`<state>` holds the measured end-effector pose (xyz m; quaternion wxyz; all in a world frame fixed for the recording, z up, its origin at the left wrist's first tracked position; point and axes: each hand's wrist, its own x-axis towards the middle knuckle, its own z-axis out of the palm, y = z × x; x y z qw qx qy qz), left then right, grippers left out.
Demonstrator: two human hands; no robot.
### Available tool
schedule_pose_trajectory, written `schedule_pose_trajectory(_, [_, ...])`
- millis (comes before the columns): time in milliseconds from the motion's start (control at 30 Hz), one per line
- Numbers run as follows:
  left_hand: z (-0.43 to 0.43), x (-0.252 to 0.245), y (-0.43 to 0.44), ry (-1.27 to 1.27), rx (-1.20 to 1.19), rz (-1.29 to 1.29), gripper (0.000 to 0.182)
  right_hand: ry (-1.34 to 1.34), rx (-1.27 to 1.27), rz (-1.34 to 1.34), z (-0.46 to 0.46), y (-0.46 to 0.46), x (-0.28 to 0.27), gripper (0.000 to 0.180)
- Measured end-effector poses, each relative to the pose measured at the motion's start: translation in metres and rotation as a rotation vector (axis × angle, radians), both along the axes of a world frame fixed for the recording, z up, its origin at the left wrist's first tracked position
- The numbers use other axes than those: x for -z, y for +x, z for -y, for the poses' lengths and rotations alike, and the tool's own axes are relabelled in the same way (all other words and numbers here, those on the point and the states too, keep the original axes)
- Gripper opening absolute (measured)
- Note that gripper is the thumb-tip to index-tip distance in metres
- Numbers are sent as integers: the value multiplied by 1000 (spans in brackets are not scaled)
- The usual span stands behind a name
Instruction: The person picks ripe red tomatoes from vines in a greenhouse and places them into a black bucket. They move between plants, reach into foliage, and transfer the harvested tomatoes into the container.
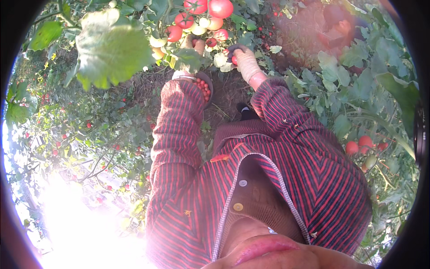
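Note:
My right hand, in a pale glove with dark fingers, is closed around a small red tomato beside a pale leaf. My left hand reaches up among the fruit of a hanging tomato cluster. A green leaf covers much of that hand, so its grip is unclear; a bit of red shows between its fingers. The cluster carries large red tomatoes, with pale green and orange ones among them. Below my left wrist, partly behind the sleeve, is a dark round container with several small red tomatoes.
A large leaf hangs close to the camera at upper left. Tomato plants line both sides, with more red tomatoes at right. Bare soil lies between the rows, near my shoe. Sun glare whitens the lower left.

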<state>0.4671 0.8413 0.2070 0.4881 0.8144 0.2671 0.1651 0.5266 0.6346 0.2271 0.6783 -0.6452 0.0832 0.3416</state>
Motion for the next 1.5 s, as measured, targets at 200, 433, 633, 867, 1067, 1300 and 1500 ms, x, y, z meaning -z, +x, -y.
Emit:
schedule_pose_trajectory(200, [-6,25,6,46,88,77,40,418,-383,314,22,46,-53,50])
schedule_pose_trajectory(433, [15,-16,-5,-115,68,-63,41,250,-539,294,3,30,-64,42])
schedule_pose_trajectory(633, [5,5,-30,167,146,-67,40,144,-337,273,9,32,-30,26])
schedule_pose_trajectory(867, [21,52,-50,-192,112,-19,39,83,-257,-92,47,-3,15,33])
schedule_pose_trajectory(1067, [36,32,-50,-512,-167,58,41,-120,-540,-69,44,-50,25,32])
schedule_pose_trajectory(1300, [1,60,-24,98,-78,75,46,34,-221,328,-12,-4,-10,56])
schedule_pose_trajectory(1500, [21,64,-36,120,-21,-69,43,263,-394,219,-45,31,2,38])
